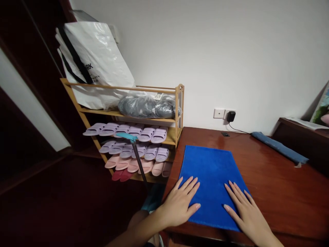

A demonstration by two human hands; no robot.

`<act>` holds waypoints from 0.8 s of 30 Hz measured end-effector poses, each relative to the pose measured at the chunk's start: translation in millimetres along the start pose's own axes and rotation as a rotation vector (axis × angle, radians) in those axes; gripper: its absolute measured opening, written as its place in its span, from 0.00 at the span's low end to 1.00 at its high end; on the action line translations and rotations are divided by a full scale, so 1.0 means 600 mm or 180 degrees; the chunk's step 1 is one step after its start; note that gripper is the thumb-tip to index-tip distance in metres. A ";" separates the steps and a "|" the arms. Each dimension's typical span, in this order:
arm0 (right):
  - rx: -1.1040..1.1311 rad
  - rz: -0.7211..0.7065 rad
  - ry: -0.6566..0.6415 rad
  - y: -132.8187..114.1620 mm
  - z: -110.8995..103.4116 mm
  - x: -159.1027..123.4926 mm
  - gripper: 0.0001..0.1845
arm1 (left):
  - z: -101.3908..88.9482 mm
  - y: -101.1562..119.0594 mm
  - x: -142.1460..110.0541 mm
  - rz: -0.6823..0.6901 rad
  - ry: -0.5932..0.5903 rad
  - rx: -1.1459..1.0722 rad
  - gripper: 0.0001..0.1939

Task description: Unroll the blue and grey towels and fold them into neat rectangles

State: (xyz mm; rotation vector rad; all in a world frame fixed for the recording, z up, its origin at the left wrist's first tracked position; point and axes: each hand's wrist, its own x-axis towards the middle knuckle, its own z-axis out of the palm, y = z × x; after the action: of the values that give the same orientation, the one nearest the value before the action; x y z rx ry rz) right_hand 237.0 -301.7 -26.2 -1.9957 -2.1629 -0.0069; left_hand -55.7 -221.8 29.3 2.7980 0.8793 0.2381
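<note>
A blue cloth (pixel 209 171) lies spread flat on the reddish-brown wooden table (pixel 272 192), its near hem close to the table's front edge. My left hand (pixel 181 202) rests palm down over the cloth's left side near the front, fingers stretched out. On the right side of the cloth lies my right hand (pixel 244 209), also palm down with its fingers extended. Neither hand grips anything.
Left of the table stands a wooden shoe rack (pixel 177 113) with purple slippers (pixel 159 134) and a white bag (pixel 100 58). A stick-like handle (pixel 137 156) leans before it. A folded blue cloth strip (pixel 279 147) and a plugged-in black adapter (pixel 231 116) are at the back.
</note>
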 end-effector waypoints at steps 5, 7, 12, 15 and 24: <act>0.0237 0.0135 -0.0143 0.002 -0.028 0.033 0.37 | -0.020 -0.017 0.021 0.0064 -0.0181 -0.0066 0.31; 0.0227 0.0083 -0.0112 -0.004 -0.052 0.094 0.38 | -0.034 -0.033 0.075 -0.0027 -0.0045 0.0058 0.30; 0.0206 -0.0255 -0.0438 -0.028 -0.064 0.298 0.32 | -0.045 -0.075 0.261 -0.0681 0.0076 0.0460 0.29; 0.0224 -0.0035 -0.0319 -0.039 -0.031 0.368 0.31 | -0.022 -0.100 0.318 -0.0909 0.0090 0.0455 0.28; 0.0211 0.0515 -0.0283 0.063 0.025 0.360 0.41 | 0.031 -0.209 0.314 -0.1283 0.0100 0.0190 0.35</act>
State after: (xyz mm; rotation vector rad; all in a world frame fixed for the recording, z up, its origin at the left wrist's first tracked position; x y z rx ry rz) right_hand 257.2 -83.4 -13.6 -2.1647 -2.0168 0.1780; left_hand 32.3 -14.7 -0.9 2.5971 1.4486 0.1939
